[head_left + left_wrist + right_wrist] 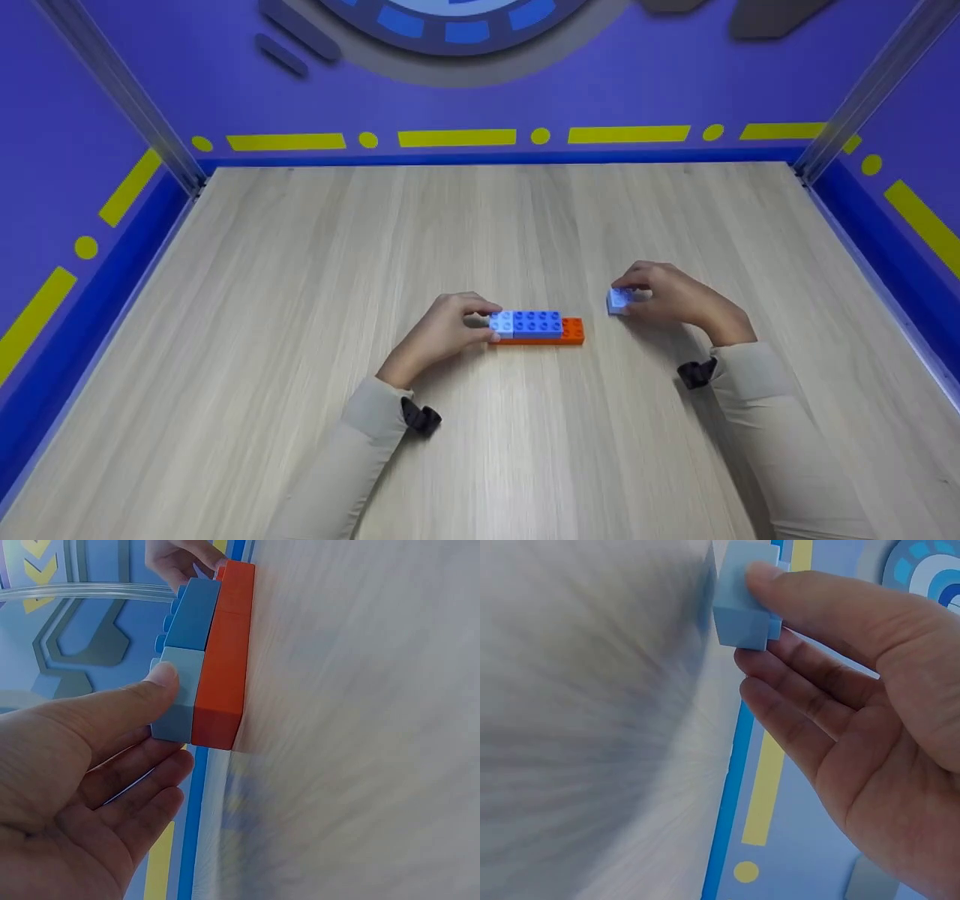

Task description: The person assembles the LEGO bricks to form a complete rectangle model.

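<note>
My left hand [448, 328] pinches a light blue toy building brick [504, 325] between thumb and fingers. That brick sits on the left end of a long orange-red base of bricks [574, 331], beside a darker blue brick [538, 324]. At the right end the base's studs are bare. My right hand [681, 300] holds a separate light blue brick [618, 301] a short way to the right, studs up. In the right wrist view, the thumb lies on the near side of this small brick [742, 592]. Whether it touches the table I cannot tell.
A pale wood-grain table [315, 255] lies under everything. Purple-blue panels with yellow stripes [457, 138] rise at its back and sides, with metal posts [124, 90] in the corners. A small black device [421, 418] is strapped to each sleeve cuff.
</note>
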`<state>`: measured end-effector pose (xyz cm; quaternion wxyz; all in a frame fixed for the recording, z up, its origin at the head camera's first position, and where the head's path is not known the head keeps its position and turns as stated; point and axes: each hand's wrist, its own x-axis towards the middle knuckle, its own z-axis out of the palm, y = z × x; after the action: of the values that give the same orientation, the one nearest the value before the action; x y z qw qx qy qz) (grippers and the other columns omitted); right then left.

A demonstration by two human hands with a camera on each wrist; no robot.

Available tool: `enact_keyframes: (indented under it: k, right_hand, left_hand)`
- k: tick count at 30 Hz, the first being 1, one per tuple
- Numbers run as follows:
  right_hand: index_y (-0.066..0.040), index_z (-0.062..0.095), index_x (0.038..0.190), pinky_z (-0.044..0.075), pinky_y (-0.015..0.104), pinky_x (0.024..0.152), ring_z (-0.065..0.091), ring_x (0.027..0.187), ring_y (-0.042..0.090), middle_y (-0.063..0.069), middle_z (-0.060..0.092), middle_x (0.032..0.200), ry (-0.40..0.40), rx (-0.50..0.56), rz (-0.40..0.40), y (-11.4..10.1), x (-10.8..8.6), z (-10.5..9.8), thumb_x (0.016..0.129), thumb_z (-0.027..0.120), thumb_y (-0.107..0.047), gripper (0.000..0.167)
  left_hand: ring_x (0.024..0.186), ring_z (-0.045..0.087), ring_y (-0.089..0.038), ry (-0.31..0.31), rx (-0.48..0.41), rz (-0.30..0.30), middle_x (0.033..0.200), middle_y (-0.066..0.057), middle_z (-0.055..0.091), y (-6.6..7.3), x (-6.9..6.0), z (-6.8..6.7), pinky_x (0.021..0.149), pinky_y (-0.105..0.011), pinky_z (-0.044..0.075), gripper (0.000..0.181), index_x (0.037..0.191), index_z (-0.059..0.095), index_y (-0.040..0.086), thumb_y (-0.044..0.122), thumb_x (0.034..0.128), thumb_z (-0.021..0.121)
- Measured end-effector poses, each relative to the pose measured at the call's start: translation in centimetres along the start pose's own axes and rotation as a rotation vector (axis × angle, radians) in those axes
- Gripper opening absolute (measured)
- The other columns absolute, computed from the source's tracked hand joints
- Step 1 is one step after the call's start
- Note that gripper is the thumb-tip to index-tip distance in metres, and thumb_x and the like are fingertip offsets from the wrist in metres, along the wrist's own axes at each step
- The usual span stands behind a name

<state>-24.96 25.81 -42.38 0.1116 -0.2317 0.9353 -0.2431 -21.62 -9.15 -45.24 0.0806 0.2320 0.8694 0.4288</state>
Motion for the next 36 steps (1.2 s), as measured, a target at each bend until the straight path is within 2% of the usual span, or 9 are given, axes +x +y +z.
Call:
enact_keyframes:
  k: [9,16,23,33,36]
  right_hand:
    - [0.001,0.066,0.119,0.050,0.049,0.094,0.060,0.106,0.030,0.013,0.064,0.113,-0.016,-0.020,-0.054,-0.9,0.2,0.2,0.084,0.069,-0.007,0.035]
    - [-0.002,0.067,0.120,0.050,0.048,0.095,0.059,0.107,0.028,0.011,0.064,0.114,-0.041,-0.031,-0.048,-1.9,0.4,0.4,0.085,0.069,-0.008,0.035]
    - [-0.003,0.067,0.119,0.050,0.048,0.095,0.060,0.107,0.028,0.008,0.064,0.113,-0.044,-0.033,-0.077,-2.8,0.5,0.4,0.084,0.071,-0.009,0.035]
    - [-0.001,0.068,0.116,0.052,0.047,0.091,0.062,0.104,0.027,0.009,0.064,0.109,-0.028,-0.027,-0.174,-3.7,0.4,0.6,0.083,0.070,-0.005,0.034]
    - [-0.002,0.068,0.116,0.052,0.046,0.091,0.061,0.104,0.026,0.008,0.064,0.109,-0.036,-0.032,-0.178,-4.0,0.5,0.7,0.083,0.071,-0.006,0.034]
  left_hand:
    - [0.111,0.061,-0.023,-0.013,0.000,-0.017,0.116,-0.007,0.068,0.2,0.0,-0.1,0.097,-0.037,0.050,0.036,0.118,0.069,0.007,0.014,0.0835,0.074]
    - [0.110,0.062,-0.023,-0.009,-0.009,-0.009,0.115,-0.008,0.068,0.1,-0.1,0.0,0.097,-0.036,0.050,0.036,0.118,0.069,0.005,0.012,0.0828,0.075]
    - [0.110,0.061,-0.023,-0.008,-0.004,-0.034,0.115,-0.007,0.068,0.2,-0.1,-0.1,0.098,-0.037,0.049,0.037,0.118,0.069,0.007,0.014,0.0823,0.075]
    - [0.110,0.062,-0.024,-0.003,-0.024,-0.029,0.115,-0.009,0.068,0.1,0.1,0.0,0.097,-0.035,0.050,0.037,0.116,0.069,0.005,0.011,0.0806,0.076]
    - [0.111,0.062,-0.024,-0.003,-0.024,-0.034,0.116,-0.009,0.068,0.1,0.1,0.0,0.098,-0.036,0.050,0.037,0.116,0.069,0.005,0.011,0.0809,0.076]
